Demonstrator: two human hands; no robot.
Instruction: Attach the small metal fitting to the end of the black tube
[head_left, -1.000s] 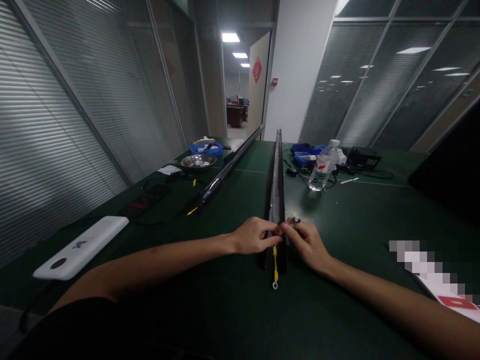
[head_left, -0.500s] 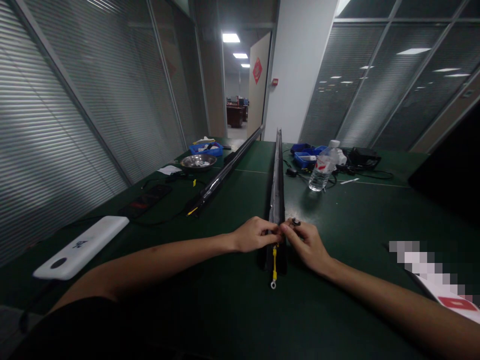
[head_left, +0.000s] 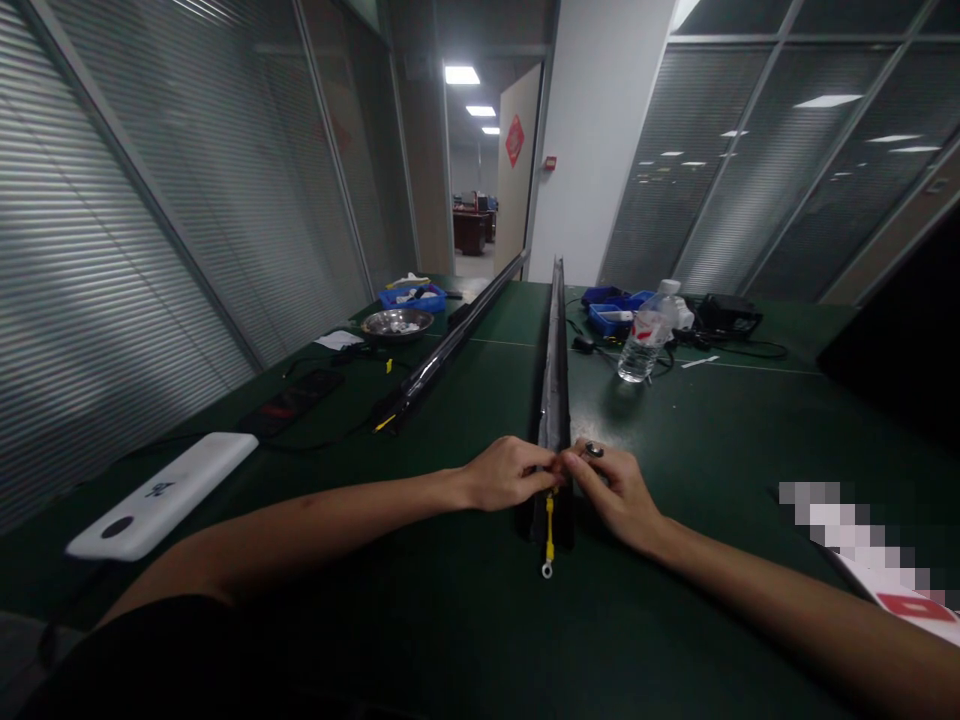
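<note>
The white box (head_left: pixel 165 495) on the left has a small dark mark on top that looks like writing, but it is too blurry to read, and next to it is a dark round spot. The one water bottle (head_left: pixel 643 342) has a red and white label, and I can't read it. A white card (head_left: pixel 919 607) at the right edge has a red patch, and part of it is hidden by blurry squares. A red diamond sign (head_left: pixel 514 140) is on the open door (head_left: pixel 517 205). There are two long dark strips: the far strip (head_left: pixel 454 348) lies to the left, and the near strip (head_left: pixel 556 380) lies in the middle, pointing away. One yellow wire (head_left: pixel 550 525) with a metal ring on its tip sticks out of the near strip's close end. The left hand (head_left: pixel 510 472) and right hand (head_left: pixel 616 490) meet there, fingertips close together over the strip; I can't tell what they pinch. There is one metal bowl (head_left: pixel 397 336) by one blue tray (head_left: pixel 412 303) on the left, and more blue trays (head_left: pixel 609 322) behind the bottle. The desk (head_left: pixel 675 480) is dark green. Glass walls with blinds (head_left: pixel 45 300) stand around the room.
</note>
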